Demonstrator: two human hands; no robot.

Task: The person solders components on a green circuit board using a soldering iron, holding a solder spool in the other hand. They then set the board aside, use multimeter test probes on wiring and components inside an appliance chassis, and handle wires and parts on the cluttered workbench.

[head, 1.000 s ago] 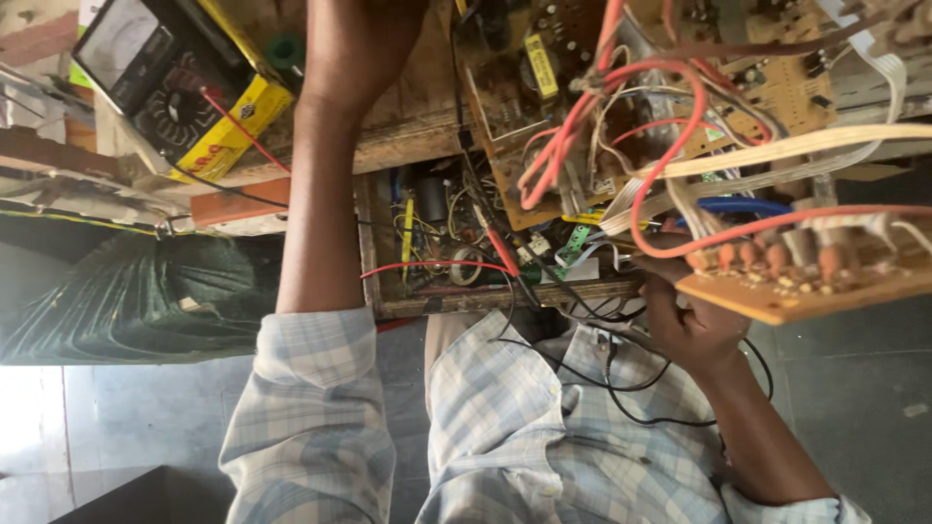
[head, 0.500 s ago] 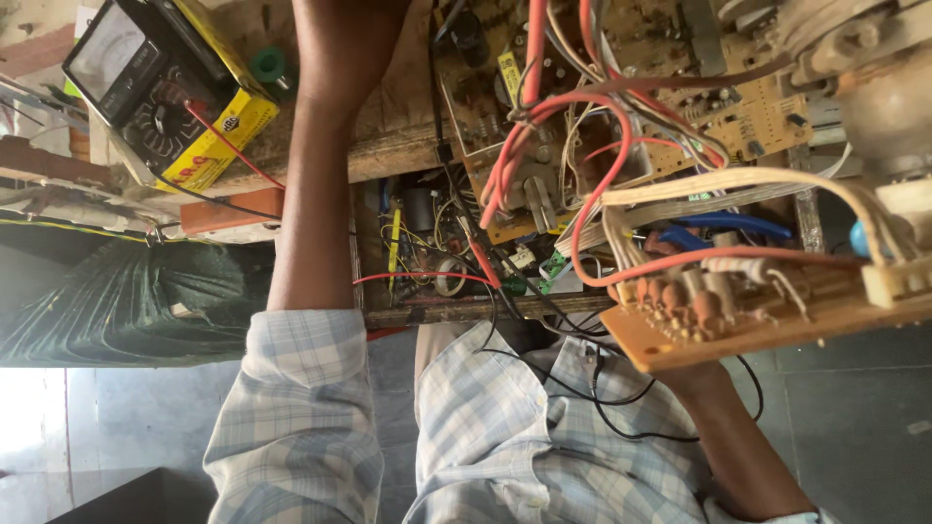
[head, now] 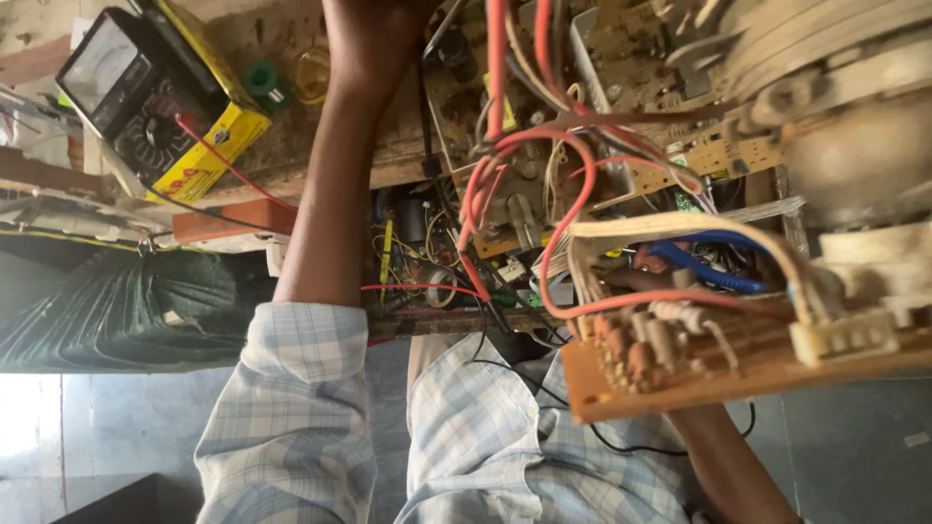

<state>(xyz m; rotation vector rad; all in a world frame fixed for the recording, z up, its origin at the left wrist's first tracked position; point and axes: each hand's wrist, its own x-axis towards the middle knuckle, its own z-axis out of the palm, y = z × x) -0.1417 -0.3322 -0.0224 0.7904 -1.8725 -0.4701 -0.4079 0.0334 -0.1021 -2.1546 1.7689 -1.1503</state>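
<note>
i held the small brown circuit board studded with resistors [head: 738, 364] up near the open chassis by its underside, right hand hidden beneath it so its grip could not be told, left hand [head: 374, 39] likewise unclear; steadiness mattered, red wires [head: 568, 209] taut.

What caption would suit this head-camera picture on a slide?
A person's right hand lifts a small brown circuit board trailing red wires, beside a black multimeter.

left hand [head: 374, 39] reaching forward; right hand hidden
</note>
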